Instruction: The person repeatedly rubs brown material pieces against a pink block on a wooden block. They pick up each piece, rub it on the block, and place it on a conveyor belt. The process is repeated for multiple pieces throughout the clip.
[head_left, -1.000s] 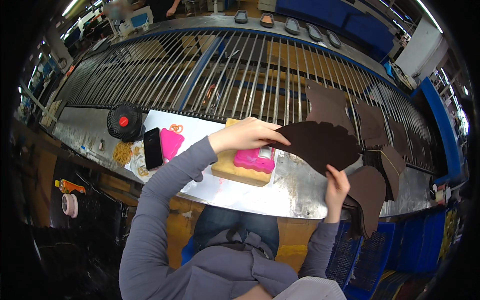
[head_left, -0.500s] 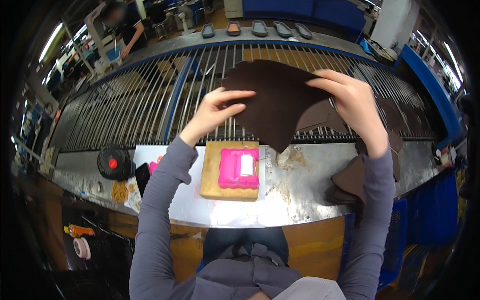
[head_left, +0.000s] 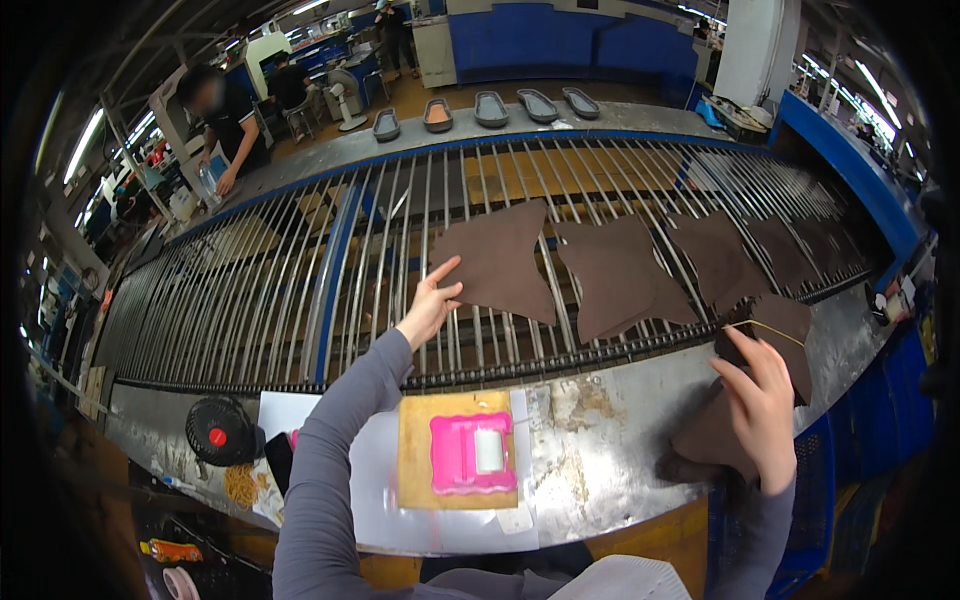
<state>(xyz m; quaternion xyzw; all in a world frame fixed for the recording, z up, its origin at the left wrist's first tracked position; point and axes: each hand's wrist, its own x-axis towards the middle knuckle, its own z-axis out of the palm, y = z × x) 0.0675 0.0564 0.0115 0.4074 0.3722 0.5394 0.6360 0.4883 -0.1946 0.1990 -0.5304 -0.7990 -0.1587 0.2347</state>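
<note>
A dark brown flat cut piece (head_left: pixel 500 262), leather-like, lies on the metal bars in front of me. My left hand (head_left: pixel 432 308) is at its near left edge, with the fingers apart and the tips touching it. At the right, my right hand (head_left: pixel 758 395) reaches over a stack of similar brown pieces (head_left: pixel 712 440), fingers spread and a little blurred. Beside those fingers is a brown bundle (head_left: pixel 785 322) with a yellow band around it. More brown pieces (head_left: pixel 620 275) lie in a row along the bars to the right, some overlapping.
On the metal table, a pink tray with a white roll (head_left: pixel 489 450) sits on a wooden block (head_left: pixel 415 470). A black fan (head_left: pixel 218 430) and rubber bands (head_left: pixel 240 485) are at left. Several shoe-shaped moulds (head_left: pixel 490 108) line the far ledge. A person (head_left: pixel 225 125) stands far left.
The brown piece that both hands held up now lies on the bars. My right hand has left it and moved down to the stack at right; the view has tilted up.
</note>
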